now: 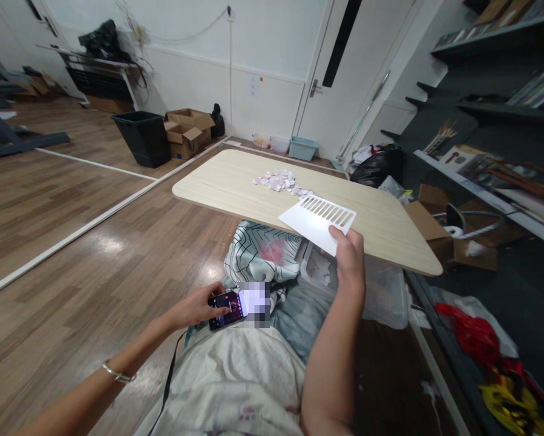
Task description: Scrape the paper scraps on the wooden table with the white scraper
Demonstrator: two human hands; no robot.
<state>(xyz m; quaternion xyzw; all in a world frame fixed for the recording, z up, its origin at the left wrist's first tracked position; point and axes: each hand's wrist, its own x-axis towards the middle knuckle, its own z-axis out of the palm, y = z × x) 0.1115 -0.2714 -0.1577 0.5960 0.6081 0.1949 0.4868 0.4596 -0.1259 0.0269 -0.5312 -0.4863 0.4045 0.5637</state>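
My right hand [350, 257] grips a flat white plastic board [305, 224] with a row of long slots, thumb on top and the other fingers hidden beneath. The board is tilted over the near edge of the pale wooden table [217, 178]. A pile of small whitish pieces [278, 180] lies on the table just beyond it. Down at my lap, my left hand [203, 303] is closed on a smartphone [229, 307] with its screen lit, the thumb over the screen. Patterned cloth [249, 254] covers my legs under the table edge.
Clear plastic bins [383, 293] stand under the table's right side. A black trash bin [144, 139] and open cardboard boxes [187, 130] are on the floor at the back left. Dark shelves [494, 91] run along the right, with a red bag [471, 333] below.
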